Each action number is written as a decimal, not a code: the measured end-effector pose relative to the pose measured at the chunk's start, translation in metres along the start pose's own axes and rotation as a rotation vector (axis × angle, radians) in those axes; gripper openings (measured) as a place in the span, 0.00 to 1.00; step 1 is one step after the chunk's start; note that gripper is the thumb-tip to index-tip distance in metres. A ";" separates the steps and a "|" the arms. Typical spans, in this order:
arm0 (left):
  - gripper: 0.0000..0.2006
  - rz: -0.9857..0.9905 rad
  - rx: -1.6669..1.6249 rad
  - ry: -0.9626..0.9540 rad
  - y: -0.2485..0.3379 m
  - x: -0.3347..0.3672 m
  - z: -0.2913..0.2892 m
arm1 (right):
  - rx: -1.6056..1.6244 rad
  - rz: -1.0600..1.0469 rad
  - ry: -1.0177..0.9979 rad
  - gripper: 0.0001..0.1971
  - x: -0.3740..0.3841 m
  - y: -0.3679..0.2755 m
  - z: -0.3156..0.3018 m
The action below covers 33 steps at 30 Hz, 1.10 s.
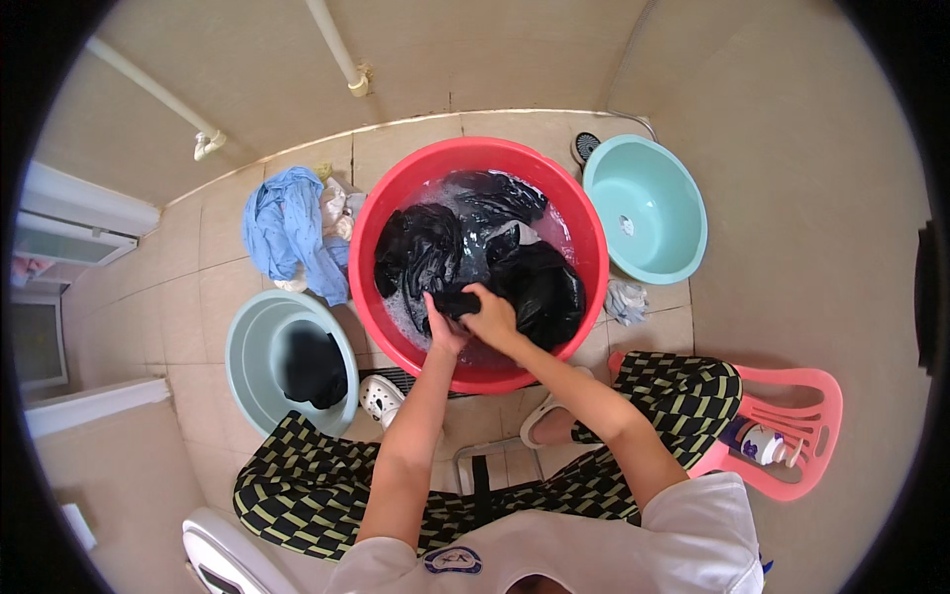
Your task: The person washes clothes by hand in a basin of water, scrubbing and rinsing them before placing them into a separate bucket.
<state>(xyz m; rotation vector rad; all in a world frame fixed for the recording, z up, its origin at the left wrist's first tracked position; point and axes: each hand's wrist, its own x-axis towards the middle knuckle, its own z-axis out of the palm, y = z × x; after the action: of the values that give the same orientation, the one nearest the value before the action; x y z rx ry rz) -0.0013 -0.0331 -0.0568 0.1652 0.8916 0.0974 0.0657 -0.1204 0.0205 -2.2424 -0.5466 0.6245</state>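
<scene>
In front of me stands a large red basin [475, 148] with sudsy water in it. Wet black garments fill much of it: one bunched clump [421, 243] at the left, another [542, 297] at the right and dark fabric [500, 196] toward the far side. Over the near part of the basin, both hands grip a small bunched piece of black cloth [456, 303]. My left hand [443, 329] is closed around its left end. From the right, my right hand [489, 317] clasps the other end, fingers curled over it.
A pale blue basin [240, 342] with black cloth [319, 374] stands left, below a heap of blue clothes [287, 226]. At right are a mint basin [648, 213], a crumpled grey cloth [626, 301], a brush [585, 147], and a pink chair [819, 396] holding a pump bottle [760, 442].
</scene>
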 end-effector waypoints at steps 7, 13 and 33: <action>0.18 0.120 -0.758 -0.962 -0.048 -0.002 0.040 | -0.097 -0.443 0.321 0.16 -0.032 -0.037 0.007; 0.21 0.038 0.061 -0.224 -0.022 0.000 0.015 | -0.203 -0.198 0.400 0.14 0.015 -0.002 0.010; 0.20 -0.015 -0.040 -0.370 -0.013 -0.008 0.012 | -0.003 -0.294 0.381 0.14 -0.045 -0.058 0.001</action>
<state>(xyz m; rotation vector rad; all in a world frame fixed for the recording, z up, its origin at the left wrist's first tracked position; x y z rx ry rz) 0.0028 -0.0483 -0.0456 0.1339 0.5210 0.0678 0.0183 -0.1075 0.0758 -2.1525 -0.6612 0.0444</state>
